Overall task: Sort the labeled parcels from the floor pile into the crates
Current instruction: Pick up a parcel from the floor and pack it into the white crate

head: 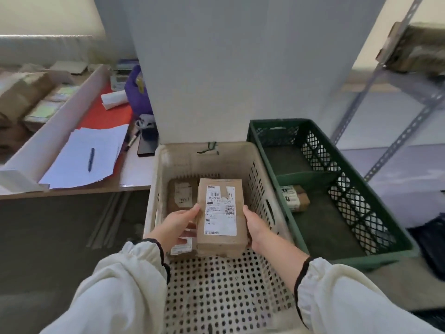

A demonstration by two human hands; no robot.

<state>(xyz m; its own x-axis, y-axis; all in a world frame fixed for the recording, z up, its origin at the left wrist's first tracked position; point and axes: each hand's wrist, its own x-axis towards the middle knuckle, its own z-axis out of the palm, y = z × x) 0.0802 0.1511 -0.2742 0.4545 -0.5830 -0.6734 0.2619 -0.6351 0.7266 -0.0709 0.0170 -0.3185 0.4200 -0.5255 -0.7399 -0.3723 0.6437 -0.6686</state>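
Hands, left hand (179, 224) and right hand (256, 227), are gripping a labeled cardboard parcel (220, 213) over the beige crate (260, 174); lowering it at 12 o'clock, then releasing, likely comes next.

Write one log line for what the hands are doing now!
hands: left, right hold labeled parcel | place: over beige crate | green crate: one small parcel

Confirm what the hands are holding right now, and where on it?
A labeled cardboard parcel, gripped by its two long side edges: left hand on the left edge, right hand on the right, over the beige crate.
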